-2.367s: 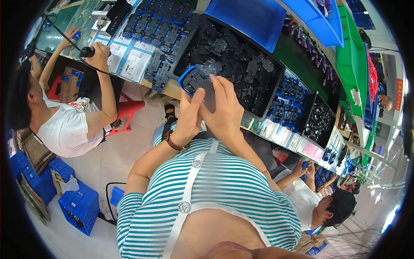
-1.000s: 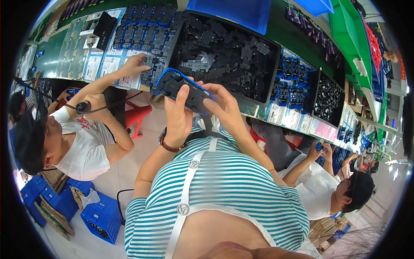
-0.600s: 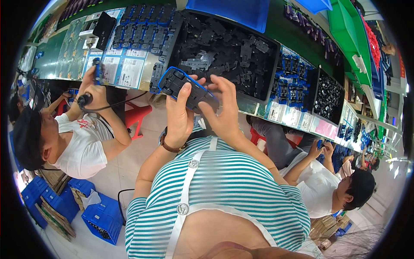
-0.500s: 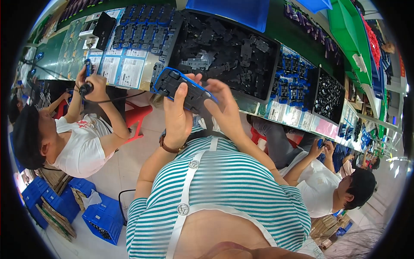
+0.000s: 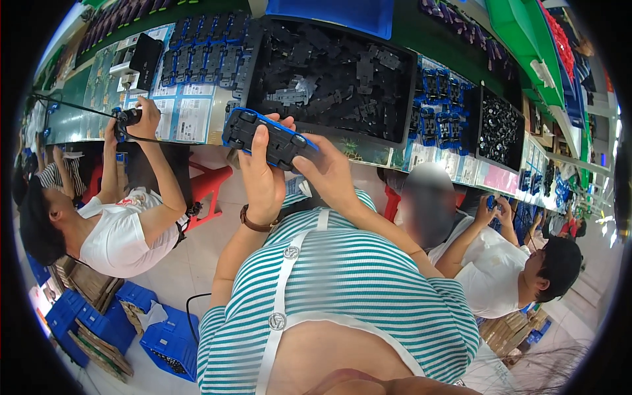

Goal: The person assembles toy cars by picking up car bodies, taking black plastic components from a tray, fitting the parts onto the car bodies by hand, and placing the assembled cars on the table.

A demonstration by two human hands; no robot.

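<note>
1. Left hand point(image 5: 263, 184): grasping elongated blue-edged black plastic toy-car body point(image 5: 282, 141), underside up, thumb across it.
2. Car body sits beyond left palm, left of right hand point(image 5: 332, 174); long axis slants from far left toward right hand.
3. Right hand nearer the lower-right end, thumb touching; fingertips hidden, can't tell grip.
4. Wide black plastic tray point(image 5: 409, 99) beyond both hands.

Red stool point(image 5: 212, 184) on pale tiled floor point(image 5: 191, 266)
</note>
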